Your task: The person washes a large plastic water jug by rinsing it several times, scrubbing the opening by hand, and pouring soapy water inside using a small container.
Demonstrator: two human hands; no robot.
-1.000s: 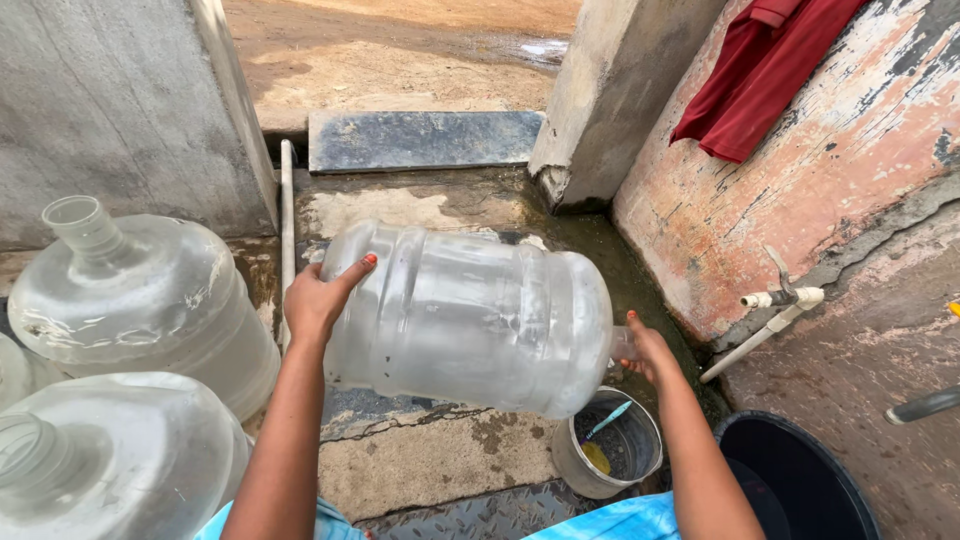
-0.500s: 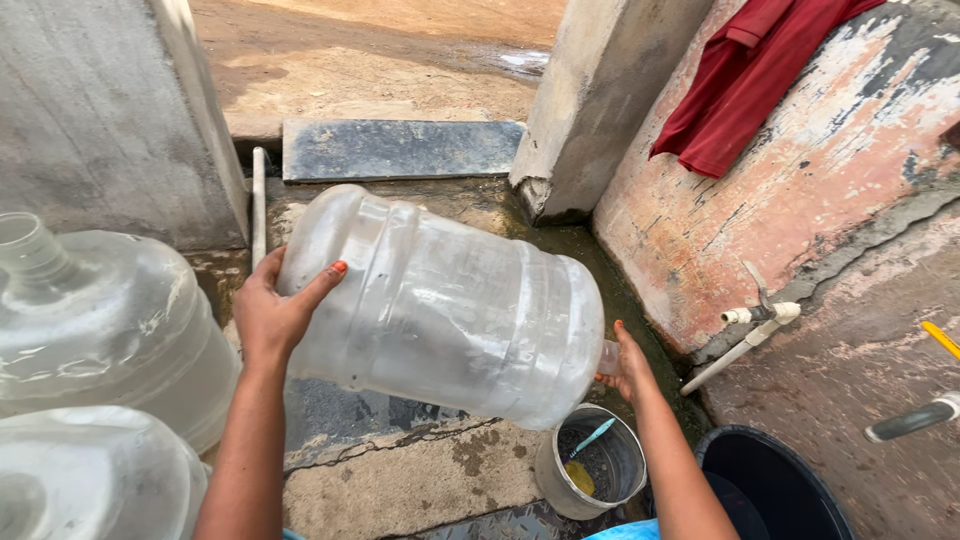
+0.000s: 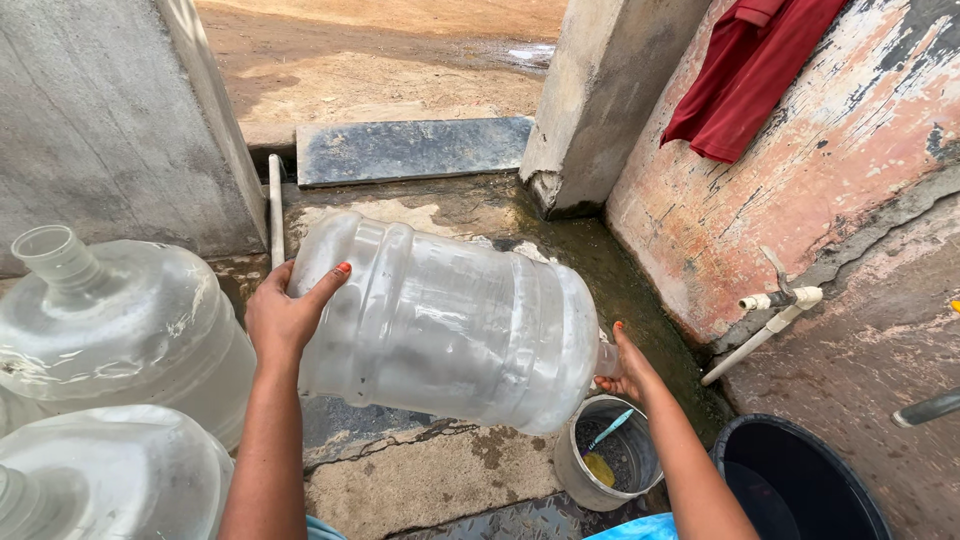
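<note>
The jug, a large clear plastic water bottle with ribbed walls, is held on its side in the air above the wet concrete floor. Its base points left and its neck points right, over a small grey bucket.

Left hand: spread wide and pressed flat against the base end, thumb lying over the shoulder of the base. Right hand: at the neck end, largely hidden behind the jug; it appears to cup the neck, but how far it closes cannot be told.

Handling, as judged:
- The jug looks empty or nearly so, hence light but bulky.
- The walls are thin and will flex under pressure; the ribs and the base rim are the stiffer places.
- The surface looks wet and is likely slippery. Support at both ends, base and neck, gives the surest hold.

Surroundings: 2 more jugs, one upright at the left and one at the lower left. A black tub sits just beside the bucket. A white tap projects from the peeling wall, where a red cloth hangs.
</note>
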